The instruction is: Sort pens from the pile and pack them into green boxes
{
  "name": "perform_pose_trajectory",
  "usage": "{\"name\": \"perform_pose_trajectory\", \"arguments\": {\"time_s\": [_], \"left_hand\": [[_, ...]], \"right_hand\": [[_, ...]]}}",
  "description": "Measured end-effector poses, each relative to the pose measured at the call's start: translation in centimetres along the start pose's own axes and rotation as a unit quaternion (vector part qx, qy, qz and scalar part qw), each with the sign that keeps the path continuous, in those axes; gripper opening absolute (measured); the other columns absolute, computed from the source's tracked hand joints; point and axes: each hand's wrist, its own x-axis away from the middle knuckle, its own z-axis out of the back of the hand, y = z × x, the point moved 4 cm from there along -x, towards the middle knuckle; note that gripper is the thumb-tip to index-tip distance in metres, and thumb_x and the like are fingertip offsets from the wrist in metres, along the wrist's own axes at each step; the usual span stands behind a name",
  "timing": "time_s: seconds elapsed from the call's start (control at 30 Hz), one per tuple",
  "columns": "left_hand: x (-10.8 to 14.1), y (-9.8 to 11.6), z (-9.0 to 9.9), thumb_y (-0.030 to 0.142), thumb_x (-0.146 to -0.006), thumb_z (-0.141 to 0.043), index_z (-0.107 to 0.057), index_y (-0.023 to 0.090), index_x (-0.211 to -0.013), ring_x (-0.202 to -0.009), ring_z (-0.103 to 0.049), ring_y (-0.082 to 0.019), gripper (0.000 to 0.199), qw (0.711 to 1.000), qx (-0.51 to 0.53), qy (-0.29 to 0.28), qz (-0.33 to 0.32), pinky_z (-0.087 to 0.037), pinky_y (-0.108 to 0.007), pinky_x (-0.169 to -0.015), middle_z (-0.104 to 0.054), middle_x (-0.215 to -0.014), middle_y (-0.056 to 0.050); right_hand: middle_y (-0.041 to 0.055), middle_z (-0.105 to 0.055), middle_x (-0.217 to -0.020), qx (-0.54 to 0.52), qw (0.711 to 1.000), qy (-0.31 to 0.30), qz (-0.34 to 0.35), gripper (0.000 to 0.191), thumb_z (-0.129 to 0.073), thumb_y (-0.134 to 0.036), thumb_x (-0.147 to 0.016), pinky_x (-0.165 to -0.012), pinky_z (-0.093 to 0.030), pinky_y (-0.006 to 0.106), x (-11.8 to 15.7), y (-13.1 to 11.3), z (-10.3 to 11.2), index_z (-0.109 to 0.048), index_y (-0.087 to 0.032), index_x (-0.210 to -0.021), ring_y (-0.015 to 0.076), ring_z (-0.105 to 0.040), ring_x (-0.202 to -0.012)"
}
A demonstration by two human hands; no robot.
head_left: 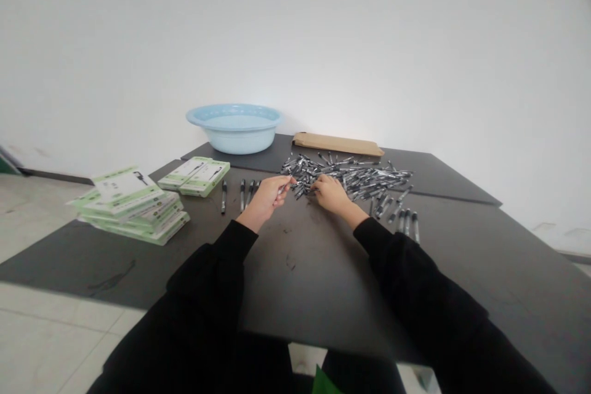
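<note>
A heap of black-and-clear pens (369,178) lies spread over the far middle of the dark table. At its left edge, my left hand (266,196) is closed, with a pen pinched at the thumb and forefinger; only a small part of it shows. My right hand (331,194) reaches down to the near edge of the heap, its fingers curled together among the pens, and what they grip is hidden. Several pens (242,195) lie apart in a row left of my left hand. Another short row of pens (408,223) lies by my right sleeve.
Green-and-white boxes (133,203) are stacked unevenly on the left, with more boxes (196,176) behind. A light blue basin (237,135) stands at the back left. Against the wall lies a flat brown cardboard piece (339,143). The dark table (318,289) extends toward me.
</note>
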Motion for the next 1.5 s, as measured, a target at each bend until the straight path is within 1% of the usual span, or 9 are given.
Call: {"name": "perform_pose_trajectory", "arguments": {"time_s": [0.27, 0.53, 0.63, 0.73, 0.83, 0.97, 1.07, 1.13, 1.5], "left_hand": [[0.0, -0.4, -0.3, 0.020, -0.079, -0.060, -0.065, 0.009, -0.077, -0.038, -0.026, -0.001, 0.012, 1.000, -0.018, -0.006, 0.003, -0.013, -0.015, -0.034, -0.042, -0.057, 0.005], [-0.2, -0.6, -0.1, 0.025, -0.076, -0.065, -0.066, 0.011, -0.076, -0.038, -0.026, -0.002, 0.015, 0.999, -0.047, -0.013, -0.008, -0.013, -0.017, -0.036, -0.043, -0.058, 0.005], [-0.3, -0.8, -0.2, 0.026, -0.076, -0.064, -0.067, 0.011, -0.076, -0.038, -0.026, -0.002, 0.015, 0.997, -0.076, -0.023, -0.012, -0.012, -0.018, -0.036, -0.043, -0.057, 0.004], [0.0, -0.8, -0.6, 0.027, -0.075, -0.063, -0.069, 0.012, -0.077, -0.039, -0.027, -0.003, 0.016, 0.993, -0.103, -0.044, -0.019, -0.012, -0.019, -0.038, -0.045, -0.058, 0.004], [0.3, -0.9, -1.2, 0.027, -0.074, -0.062, -0.070, 0.012, -0.077, -0.040, -0.028, -0.003, 0.017, 0.988, -0.134, -0.071, -0.017, -0.013, -0.020, -0.038, -0.045, -0.059, 0.003], [0.7, -1.1, -1.9, 0.027, -0.073, -0.062, -0.072, 0.012, -0.075, -0.040, -0.028, -0.004, 0.018, 0.971, -0.200, -0.128, -0.015, -0.014, -0.021, -0.039, -0.043, -0.057, 0.003], [1.0, -1.3, -2.2, 0.031, -0.075, -0.064, -0.073, 0.012, -0.075, -0.041, -0.030, -0.005, 0.021, 0.957, -0.232, -0.174, -0.013, -0.014, -0.021, -0.040, -0.042, -0.057, 0.002], [1.1, -1.4, -2.3, 0.035, -0.077, -0.065, -0.074, 0.012, -0.076, -0.041, -0.030, -0.005, 0.025, 0.952, -0.241, -0.190, -0.009, -0.014, -0.022, -0.041, -0.043, -0.059, 0.002], [1.2, -2.3, -2.9, 0.043, -0.078, -0.065, -0.072, 0.011, -0.087, -0.043, -0.029, -0.004, 0.034, 0.939, -0.252, -0.232, 0.019, -0.016, -0.022, -0.042, -0.042, -0.060, 0.004]], "right_hand": [[0.0123, -0.065, -0.113, 0.019, 1.000, -0.007, 0.015, 0.021, -0.054, -0.023, -0.090, -0.094, -0.035, 0.037, -0.4, 0.1, -0.4, -0.073, -0.018, -0.099, 0.0275, -0.055, -0.111], [0.0167, -0.066, -0.113, 0.053, 0.997, -0.021, 0.044, 0.022, -0.054, -0.023, -0.092, -0.091, -0.035, 0.039, 1.1, -0.9, 0.0, -0.073, -0.016, -0.099, 0.0300, -0.054, -0.109], [0.0158, -0.068, -0.109, 0.025, 0.997, 0.005, 0.067, 0.023, -0.051, -0.023, -0.094, -0.091, -0.035, 0.040, 2.2, -1.1, 1.2, -0.072, -0.016, -0.099, 0.0292, -0.056, -0.106], [0.0114, -0.072, -0.098, -0.093, 0.992, 0.074, 0.051, 0.021, -0.051, -0.024, -0.094, -0.087, -0.040, 0.037, 3.5, -0.6, 3.3, -0.070, -0.018, -0.100, 0.0255, -0.061, -0.096], [0.0056, -0.072, -0.084, -0.274, 0.954, 0.123, 0.003, 0.015, -0.057, -0.029, -0.089, -0.076, -0.045, 0.033, 5.2, 0.6, 5.0, -0.070, -0.021, -0.094, 0.0210, -0.064, -0.079], [0.0004, -0.066, -0.067, -0.496, 0.851, 0.154, -0.076, 0.021, -0.066, -0.041, -0.082, -0.061, -0.044, 0.030, 7.6, 2.5, 5.3, -0.067, -0.020, -0.080, 0.0157, -0.058, -0.060], [-0.0012, -0.061, -0.062, -0.594, 0.784, 0.152, -0.100, 0.029, -0.070, -0.048, -0.078, -0.058, -0.043, 0.029, 8.5, 3.4, 4.9, -0.067, -0.019, -0.075, 0.0132, -0.054, -0.055], [-0.0012, -0.061, -0.062, -0.621, 0.766, 0.138, -0.094, 0.033, -0.072, -0.051, -0.076, -0.057, -0.042, 0.028, 8.6, 3.5, 4.7, -0.068, -0.019, -0.074, 0.0126, -0.053, -0.055], [-0.0010, -0.059, -0.060, -0.562, 0.815, 0.105, -0.095, 0.043, -0.072, -0.060, -0.071, -0.056, -0.042, 0.027, 8.4, 3.1, 4.8, -0.069, -0.017, -0.076, 0.0118, -0.051, -0.055]]}}
